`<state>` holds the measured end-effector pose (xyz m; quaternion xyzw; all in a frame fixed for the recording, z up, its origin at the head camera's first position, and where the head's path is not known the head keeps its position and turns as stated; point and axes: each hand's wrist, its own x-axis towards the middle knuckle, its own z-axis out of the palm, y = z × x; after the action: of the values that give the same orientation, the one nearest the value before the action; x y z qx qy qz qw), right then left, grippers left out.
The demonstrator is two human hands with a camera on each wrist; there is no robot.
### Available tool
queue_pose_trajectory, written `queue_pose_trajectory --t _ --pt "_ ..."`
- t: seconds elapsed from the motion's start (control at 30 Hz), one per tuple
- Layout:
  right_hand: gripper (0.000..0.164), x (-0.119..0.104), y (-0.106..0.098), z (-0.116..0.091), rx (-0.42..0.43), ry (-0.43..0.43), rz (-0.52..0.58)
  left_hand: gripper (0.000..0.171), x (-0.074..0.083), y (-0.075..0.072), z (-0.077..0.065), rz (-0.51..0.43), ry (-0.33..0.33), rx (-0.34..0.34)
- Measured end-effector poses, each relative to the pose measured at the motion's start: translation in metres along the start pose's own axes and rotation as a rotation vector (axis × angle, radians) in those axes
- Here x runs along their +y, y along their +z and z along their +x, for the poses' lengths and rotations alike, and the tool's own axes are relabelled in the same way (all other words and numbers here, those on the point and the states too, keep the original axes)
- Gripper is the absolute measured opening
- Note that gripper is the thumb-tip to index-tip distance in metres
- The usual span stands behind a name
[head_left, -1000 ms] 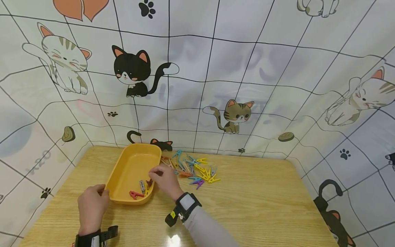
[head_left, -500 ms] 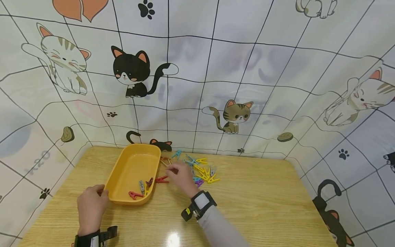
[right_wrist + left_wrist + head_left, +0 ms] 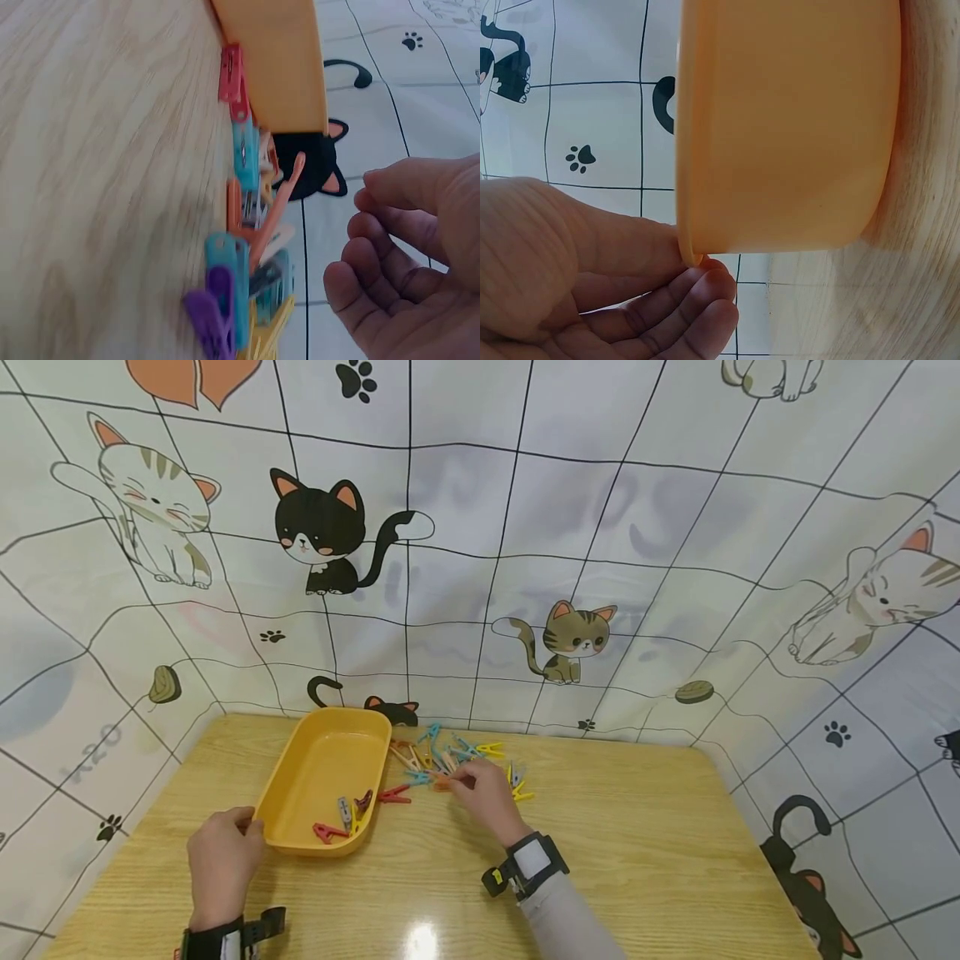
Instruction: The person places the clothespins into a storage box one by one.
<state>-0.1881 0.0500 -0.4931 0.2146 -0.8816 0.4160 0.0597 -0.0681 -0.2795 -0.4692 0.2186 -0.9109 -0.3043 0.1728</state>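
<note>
My left hand (image 3: pixel 227 864) pinches the near left rim of a yellow-orange plastic tray (image 3: pixel 322 760); the left wrist view shows the thumb and fingers at the rim of the tray (image 3: pixel 795 135). Inside the tray's near right corner are a red clothespin (image 3: pixel 330 833), a grey one, a yellow one and a dark brown one. Over a loose pile of coloured clothespins, my right hand (image 3: pixel 487 797) hovers beside an orange clothespin (image 3: pixel 276 214). Its fingers (image 3: pixel 367 259) are loosely bent and hold nothing in the right wrist view. Part of the pile is hidden behind that hand.
Another red clothespin (image 3: pixel 394 795) lies against the tray's right side. Yellow clothespins (image 3: pixel 521 789) lie right of the hand, and a purple one (image 3: pixel 211 315) shows in the right wrist view. A cat-print cloth (image 3: pixel 465 543) rises behind the wooden table (image 3: pixel 630 843).
My right hand has moved right, from the tray's right edge to over the pile. The red clothespin beside the tray has come into sight. My left hand and the tray stay put.
</note>
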Motion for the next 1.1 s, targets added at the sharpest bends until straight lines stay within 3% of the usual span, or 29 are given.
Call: queue_pose_trajectory --t 0.2,0.4,0.7,0.9,1.1 --pt "0.008 0.014 -0.008 -0.012 0.01 0.019 -0.04 0.027 -0.001 0.001 0.0 -0.014 -0.001 0.003" --pt "0.026 0.022 -0.012 -0.019 -0.025 0.097 -0.073 0.027 -0.002 0.001 0.0 -0.019 0.002 0.003" --pt "0.038 0.024 -0.013 -0.027 -0.067 0.236 -0.144 0.027 -0.001 0.001 0.0 -0.019 -0.004 -0.005" --pt "0.05 0.023 -0.01 -0.029 -0.082 0.289 -0.172 0.026 -0.003 0.0 0.0 -0.015 0.01 0.004" --pt "0.05 0.024 -0.009 -0.03 -0.081 0.302 -0.194 0.026 -0.004 0.001 0.0 -0.02 0.008 0.004"
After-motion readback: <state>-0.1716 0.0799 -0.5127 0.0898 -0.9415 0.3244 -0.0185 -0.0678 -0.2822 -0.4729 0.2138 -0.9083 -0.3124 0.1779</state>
